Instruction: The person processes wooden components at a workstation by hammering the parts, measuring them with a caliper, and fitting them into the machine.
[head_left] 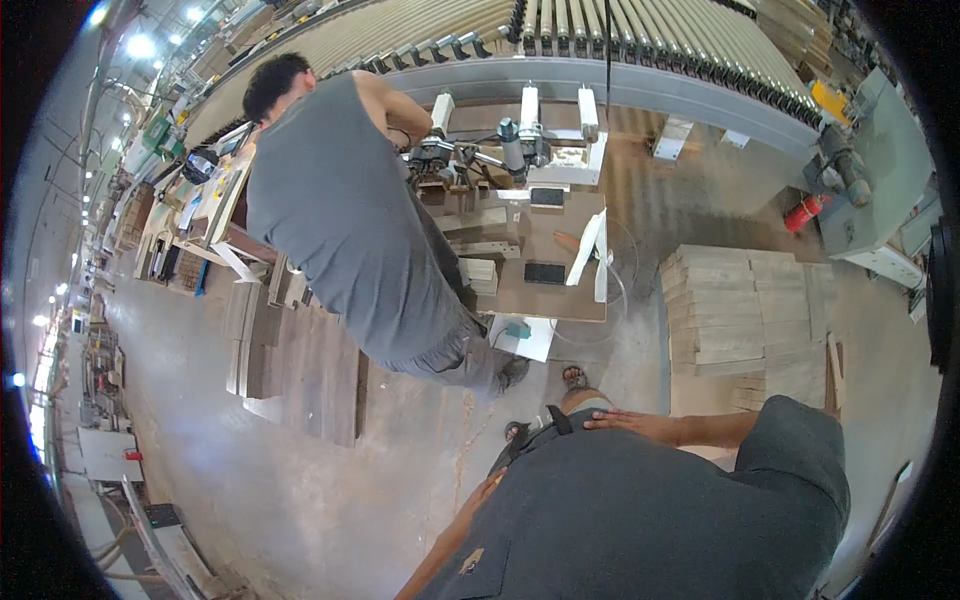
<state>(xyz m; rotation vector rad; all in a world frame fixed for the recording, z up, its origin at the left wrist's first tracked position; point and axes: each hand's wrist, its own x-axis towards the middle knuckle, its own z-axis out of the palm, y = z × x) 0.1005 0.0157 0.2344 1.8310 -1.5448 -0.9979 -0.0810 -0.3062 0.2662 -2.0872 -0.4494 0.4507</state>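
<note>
My right hand (625,424) rests on the front of my waist, its fingers stretched flat over the dark cloth and holding nothing. Against my left hip lies my left hand (489,487), partly covered by my dark shirt; its fingers look flat, with nothing seen in them. Ahead of me a co-worker (350,210) in a grey sleeveless top leans over a brown worktable (570,215). One arm of this person reaches to a metal clamp-like fixture (435,150), where the hand is mostly hidden. Short wood strips (480,275) and a dark rectangular block (545,272) lie on that table.
To the right stands a large stack of wood boards (735,310). Beyond it are a red fire extinguisher (805,213) and a grey-green cabinet (880,170). A roller conveyor (660,35) spans the back. More boards (260,340) and a cluttered workbench (200,215) are at the left.
</note>
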